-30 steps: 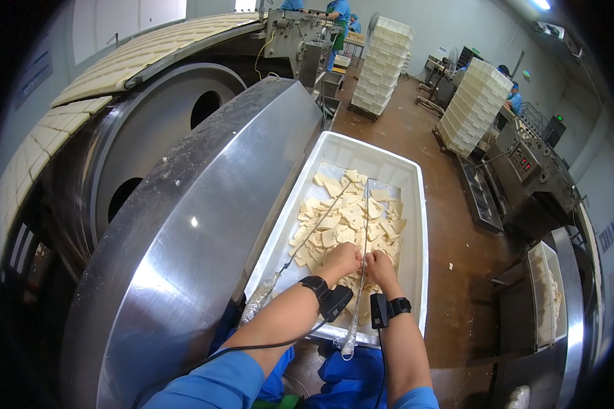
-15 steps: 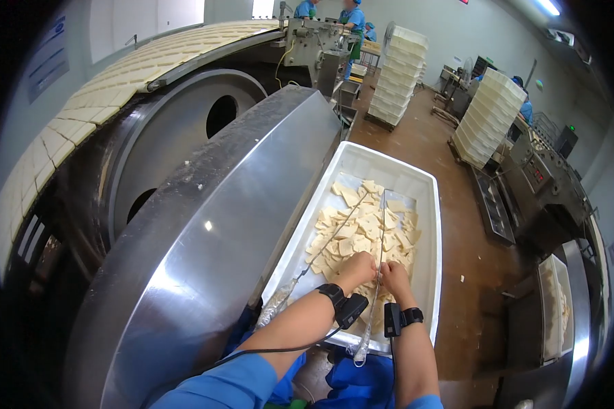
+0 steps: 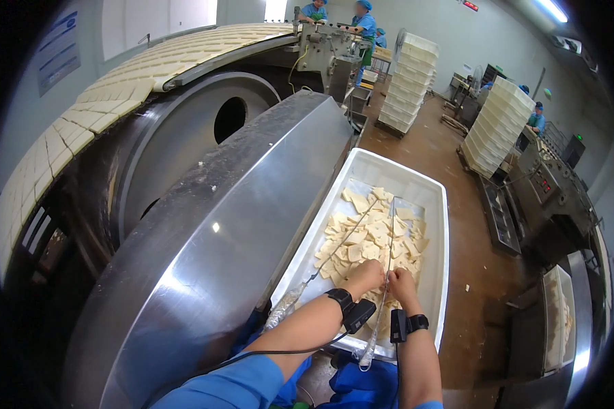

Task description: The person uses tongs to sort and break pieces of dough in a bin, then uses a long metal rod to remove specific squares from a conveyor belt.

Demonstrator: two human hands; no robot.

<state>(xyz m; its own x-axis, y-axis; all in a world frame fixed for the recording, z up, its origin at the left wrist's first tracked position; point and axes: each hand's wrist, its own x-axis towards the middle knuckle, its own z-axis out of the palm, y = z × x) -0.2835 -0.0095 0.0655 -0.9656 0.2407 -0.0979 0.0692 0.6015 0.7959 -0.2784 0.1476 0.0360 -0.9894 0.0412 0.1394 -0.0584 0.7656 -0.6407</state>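
My left hand [image 3: 367, 275] and my right hand [image 3: 401, 283] are close together over the near half of a white plastic tub [image 3: 438, 273]. Both sets of fingers are closed at a thin metal rod [image 3: 391, 235] that runs lengthwise over the tub; whatever they pinch is too small or hidden to make out. The rod's handle [image 3: 369, 351] is wrapped in clear plastic. Slanting across the left side lies a second thin rod [image 3: 344, 240], its wrapped handle [image 3: 284, 305] on the tub's left rim. Broken flat, pale yellow pieces [image 3: 368, 235] cover the tub's bottom.
A large steel machine cover [image 3: 232, 204] borders the tub on the left. Behind it, rows of pale sheets [image 3: 116, 102] lie on a curved conveyor. Stacked white crates [image 3: 408, 82] and another crate stack [image 3: 498, 126] stand ahead. Several people in blue work farther off.
The camera view has tilted slightly, so the tub and machine appear a little further right and lower. My hands remain close together at the rod, still closed.
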